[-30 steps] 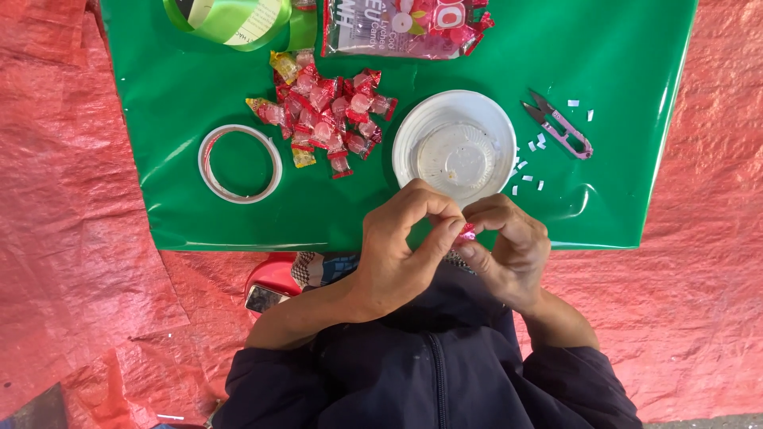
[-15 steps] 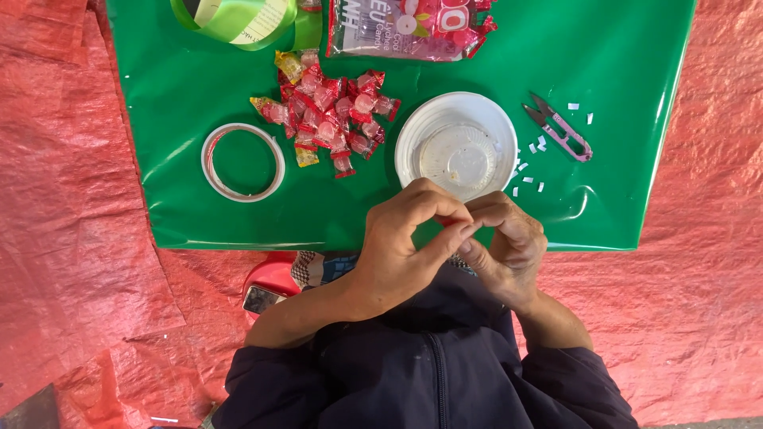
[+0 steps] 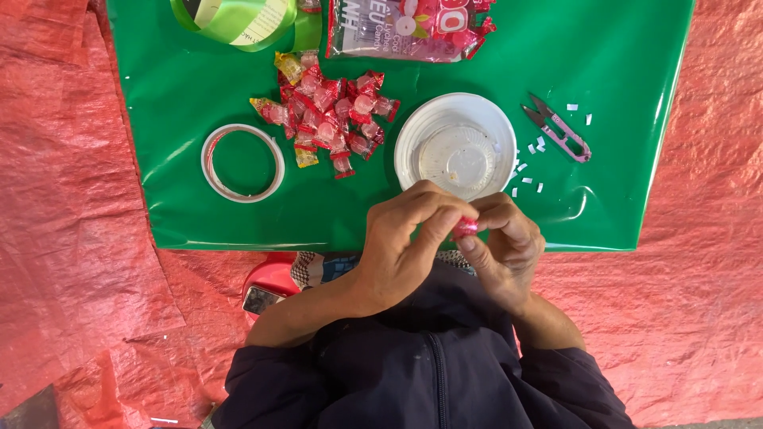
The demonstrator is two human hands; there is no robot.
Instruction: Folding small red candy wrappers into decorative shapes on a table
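1. Two hands meet at the near edge of the green sheet (image 3: 191,159): left hand (image 3: 405,246) and right hand (image 3: 505,246) pinch one red wrapped candy (image 3: 466,228) between fingertips.
2. Compared with a moment earlier, the candy now shows more clearly between the fingers.
3. Just beyond sits a white cup (image 3: 455,143); the candy pile (image 3: 326,111) lies farther left.

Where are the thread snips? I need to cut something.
In the head view, the pink thread snips lie on the green sheet, upper right, just right of the white plastic cup.

Both hands, left hand (image 3: 401,246) & right hand (image 3: 505,250), pinch a red wrapped candy (image 3: 465,228) just below white bowl (image 3: 455,145)
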